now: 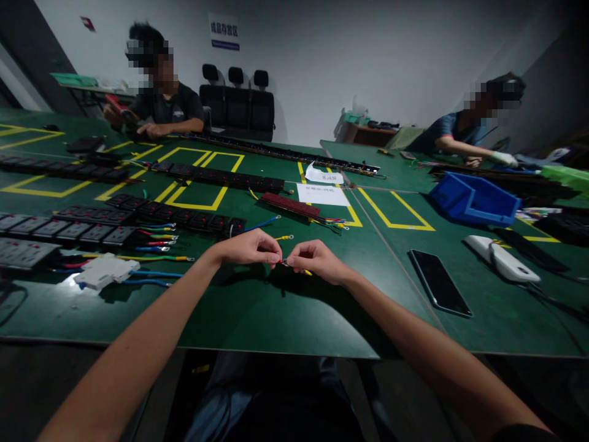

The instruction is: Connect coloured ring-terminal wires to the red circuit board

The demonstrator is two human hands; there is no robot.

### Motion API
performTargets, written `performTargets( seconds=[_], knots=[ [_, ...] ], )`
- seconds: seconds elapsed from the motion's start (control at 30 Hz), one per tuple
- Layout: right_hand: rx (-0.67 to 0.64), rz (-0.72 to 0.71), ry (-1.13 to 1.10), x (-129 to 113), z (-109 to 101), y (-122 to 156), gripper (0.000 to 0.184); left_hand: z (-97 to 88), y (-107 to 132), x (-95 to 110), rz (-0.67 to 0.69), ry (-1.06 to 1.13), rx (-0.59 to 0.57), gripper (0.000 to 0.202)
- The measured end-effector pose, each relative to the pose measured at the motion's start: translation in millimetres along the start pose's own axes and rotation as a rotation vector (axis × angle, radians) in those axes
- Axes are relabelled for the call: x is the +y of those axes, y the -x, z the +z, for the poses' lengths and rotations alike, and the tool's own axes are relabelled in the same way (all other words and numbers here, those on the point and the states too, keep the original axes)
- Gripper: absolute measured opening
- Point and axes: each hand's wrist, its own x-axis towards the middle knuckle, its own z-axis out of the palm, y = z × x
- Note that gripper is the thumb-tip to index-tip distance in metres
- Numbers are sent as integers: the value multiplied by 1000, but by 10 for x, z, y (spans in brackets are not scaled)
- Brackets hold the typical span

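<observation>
My left hand (251, 248) and my right hand (315, 258) meet over the green table (257, 307), fingertips almost touching. Both are closed in a pinch on a short wire with a metal ring terminal (286, 263); a yellow end pokes out under my right hand. Another yellow wire with a ring terminal (284, 237) lies just beyond my hands. Rows of black socket strips (151, 215) with coloured wire leads lie to the left.
A white plastic part (105, 271) sits near left. A dark red strip (289, 204) and paper sheets (322, 194) lie ahead. A phone (439, 282), white adapter (501, 258) and blue bin (473, 199) are right. Two other people work at the far side.
</observation>
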Motion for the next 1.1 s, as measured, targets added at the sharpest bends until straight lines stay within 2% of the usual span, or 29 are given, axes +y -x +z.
performTargets(
  seconds=[0.23, 0.43, 0.53, 0.67, 0.83, 1.1],
  knots=[
    [130, -116, 81, -5, 71, 51, 33, 21, 5, 33, -14, 6, 17, 27],
    [94, -77, 109, -50, 35, 62, 31, 76, -19, -13, -40, 51, 52, 28],
    [120, -82, 137, -56, 28, 62, 29, 97, -36, -33, -43, 63, 72, 26],
    [234, -122, 210, -59, 69, 94, 25, 112, -53, -21, -27, 80, 135, 23],
    [384, -237, 427, -64, 115, 148, 18, 127, -67, -1, 2, 66, 234, 21],
    [401, -250, 494, -36, 94, 147, 19, 152, -83, 2, 10, 5, 278, 22]
  ],
)
